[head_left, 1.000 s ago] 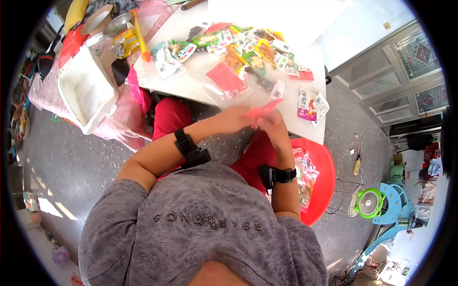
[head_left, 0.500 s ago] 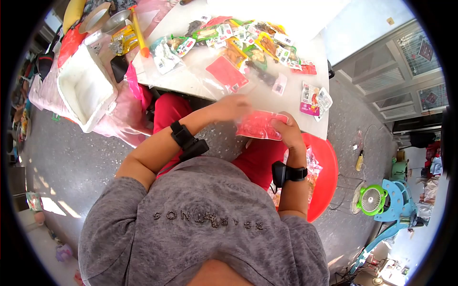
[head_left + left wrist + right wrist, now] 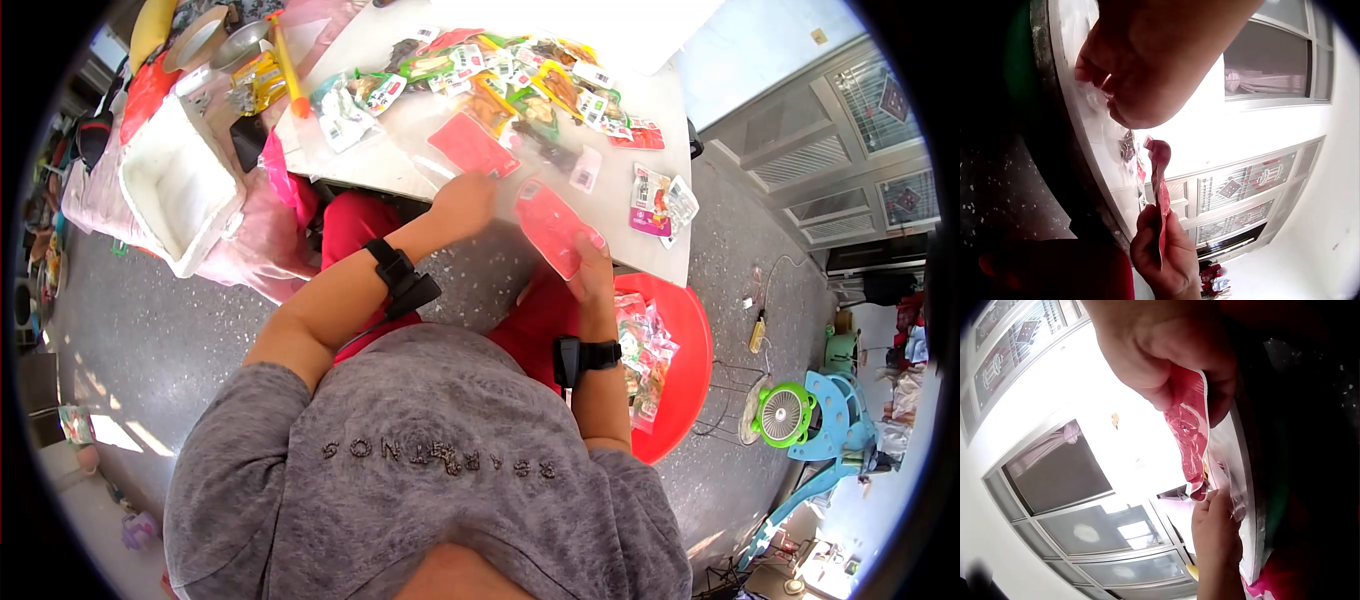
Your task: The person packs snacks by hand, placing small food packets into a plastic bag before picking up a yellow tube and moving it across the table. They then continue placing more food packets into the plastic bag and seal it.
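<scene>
In the head view my right hand [image 3: 592,268] grips a flat red packet [image 3: 548,225] by its near end, with the thumb on top. The packet slants over the front edge of the white table [image 3: 400,170]. To the left, my left hand [image 3: 463,207] is at the same edge, its fingers curled at a clear plastic bag [image 3: 428,168]. Another red packet [image 3: 470,145] lies just beyond those fingers. In the left wrist view the left hand [image 3: 1141,69] pinches clear film over the tabletop. The right wrist view shows the held packet [image 3: 1188,428] bent lengthwise.
Several colourful food packets [image 3: 540,95] are heaped farther back on the table. A purple and white packet [image 3: 650,205] lies near its right corner. A red basin [image 3: 690,375] with packets stands beside my right leg. On the left is a white foam box [image 3: 185,185].
The left hand has come away from the red packet and moved left to the clear bag. The right hand keeps the packet, which has turned from flat across to slanting over the table edge.
</scene>
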Motion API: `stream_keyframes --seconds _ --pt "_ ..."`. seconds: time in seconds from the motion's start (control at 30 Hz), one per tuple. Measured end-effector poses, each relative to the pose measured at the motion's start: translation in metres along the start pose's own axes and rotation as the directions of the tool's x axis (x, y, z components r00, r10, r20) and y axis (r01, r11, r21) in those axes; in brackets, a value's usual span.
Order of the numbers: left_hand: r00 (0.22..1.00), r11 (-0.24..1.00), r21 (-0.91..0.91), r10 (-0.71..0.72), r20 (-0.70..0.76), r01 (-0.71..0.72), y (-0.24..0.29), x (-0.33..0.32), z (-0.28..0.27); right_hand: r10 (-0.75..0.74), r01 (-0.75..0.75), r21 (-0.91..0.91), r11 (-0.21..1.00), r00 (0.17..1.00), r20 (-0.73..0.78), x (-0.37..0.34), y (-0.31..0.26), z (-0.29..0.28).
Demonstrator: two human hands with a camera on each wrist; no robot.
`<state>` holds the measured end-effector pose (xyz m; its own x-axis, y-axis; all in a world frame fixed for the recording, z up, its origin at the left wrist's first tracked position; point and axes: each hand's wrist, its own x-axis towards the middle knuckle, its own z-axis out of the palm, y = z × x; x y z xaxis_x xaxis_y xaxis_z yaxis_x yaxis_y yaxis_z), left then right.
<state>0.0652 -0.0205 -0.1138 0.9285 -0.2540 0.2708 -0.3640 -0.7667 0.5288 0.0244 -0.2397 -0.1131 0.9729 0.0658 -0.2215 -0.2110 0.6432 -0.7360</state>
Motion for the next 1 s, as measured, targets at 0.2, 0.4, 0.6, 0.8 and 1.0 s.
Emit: stream_keyframes --seconds 0.2,0.4,0.6,0.8,1.0 --pt "0.995 0.947 -0.306 -0.089 0.048 0.099 0.013 0.010 -0.025 0.042 -0.040 -0.034 0.999 0.997 0.072 0.017 0.007 0.001" --pt "0.973 0.983 -0.114 0.119 -0.198 -0.143 0.021 0.006 -0.026 0.059 -0.052 -0.071 0.996 0.994 0.094 0.031 0.010 0.017" --pt "0.989 0.996 0.079 0.056 -0.135 -0.045 0.031 -0.005 -0.029 0.043 -0.042 -0.030 0.999 0.997 0.064 0.040 0.020 0.039" --pt "0.995 0.996 0.067 0.070 -0.071 -0.065 0.031 -0.009 -0.025 0.052 -0.048 -0.062 0.997 0.996 0.072 0.046 0.025 0.063" --pt "0.996 0.997 0.014 0.076 -0.046 -0.076 0.048 -0.011 -0.039 0.238 -0.082 -0.481 0.873 0.932 0.274 0.048 0.026 0.070"
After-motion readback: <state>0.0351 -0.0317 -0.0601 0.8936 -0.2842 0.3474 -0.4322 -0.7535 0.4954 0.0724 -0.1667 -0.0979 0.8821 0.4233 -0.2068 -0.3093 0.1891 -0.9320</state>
